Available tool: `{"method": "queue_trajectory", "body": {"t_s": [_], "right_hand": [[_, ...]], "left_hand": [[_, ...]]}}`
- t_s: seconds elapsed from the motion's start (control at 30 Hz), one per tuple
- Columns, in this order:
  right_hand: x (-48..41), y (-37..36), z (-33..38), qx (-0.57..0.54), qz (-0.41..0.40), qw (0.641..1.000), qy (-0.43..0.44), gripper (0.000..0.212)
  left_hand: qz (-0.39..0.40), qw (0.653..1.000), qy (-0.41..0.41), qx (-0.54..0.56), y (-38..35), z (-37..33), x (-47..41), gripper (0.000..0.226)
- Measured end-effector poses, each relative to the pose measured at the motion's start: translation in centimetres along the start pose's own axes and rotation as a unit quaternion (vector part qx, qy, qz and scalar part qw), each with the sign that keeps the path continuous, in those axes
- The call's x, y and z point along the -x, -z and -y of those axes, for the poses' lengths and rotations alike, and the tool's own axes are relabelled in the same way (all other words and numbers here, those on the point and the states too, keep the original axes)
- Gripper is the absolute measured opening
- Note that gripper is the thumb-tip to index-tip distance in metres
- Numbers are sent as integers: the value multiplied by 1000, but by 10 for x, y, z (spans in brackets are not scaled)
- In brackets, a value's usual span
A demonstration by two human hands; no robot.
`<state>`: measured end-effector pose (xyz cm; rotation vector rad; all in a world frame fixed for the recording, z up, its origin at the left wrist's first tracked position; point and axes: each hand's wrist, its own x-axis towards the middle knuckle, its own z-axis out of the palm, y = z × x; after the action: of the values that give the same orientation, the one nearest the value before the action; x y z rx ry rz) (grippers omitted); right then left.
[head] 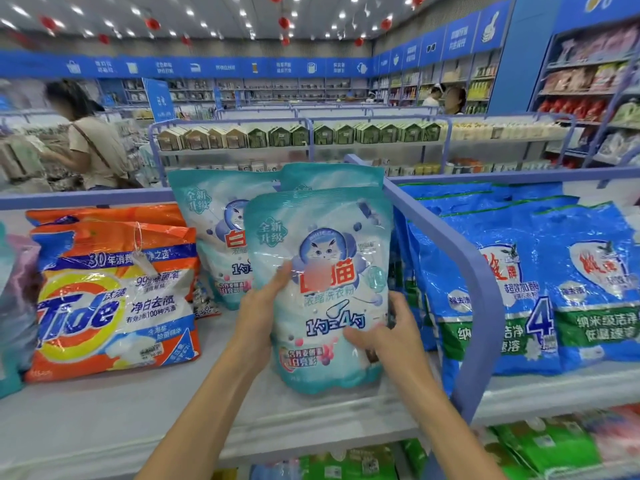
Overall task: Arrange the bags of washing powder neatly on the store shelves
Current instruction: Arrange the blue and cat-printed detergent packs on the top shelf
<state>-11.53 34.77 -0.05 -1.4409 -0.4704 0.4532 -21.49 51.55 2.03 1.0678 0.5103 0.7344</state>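
Note:
A teal and white washing powder bag with a cat logo (322,244) stands upright on the grey shelf (104,420), at its right end beside the purple divider rail (474,271). My left hand (263,303) grips its left edge, thumb on the front. My right hand (384,327) grips its lower right edge, fingers over the front. Two more bags of the same kind stand behind it, one to the left (211,216) and one directly behind (332,176). Orange Tide bags (114,299) lean at the left.
Blue washing powder bags (526,282) fill the section right of the divider. Green packs (540,445) lie on the shelf below. A purple-teal bag (14,306) is at the far left. A person (90,140) stands in the aisle behind, with further shelving beyond.

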Motion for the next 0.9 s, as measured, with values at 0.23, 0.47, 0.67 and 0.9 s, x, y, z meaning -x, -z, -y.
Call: {"method": "queue_trajectory", "body": {"t_s": [0.23, 0.47, 0.67, 0.9], "right_hand": [[-28, -36, 32, -55, -90, 991, 87, 32], [-82, -33, 43, -77, -229, 967, 79, 26], [-95, -34, 48, -147, -259, 954, 42, 26], [-78, -22, 22, -72, -222, 972, 22, 11]], "left_hand": [[-25, 994, -105, -18, -28, -37, -34, 64], [-32, 998, -56, -1, -43, -31, -73, 68], [-71, 996, -41, 28, -61, -27, -82, 53], [-7, 976, -88, -200, -39, -16, -36, 38]]}}
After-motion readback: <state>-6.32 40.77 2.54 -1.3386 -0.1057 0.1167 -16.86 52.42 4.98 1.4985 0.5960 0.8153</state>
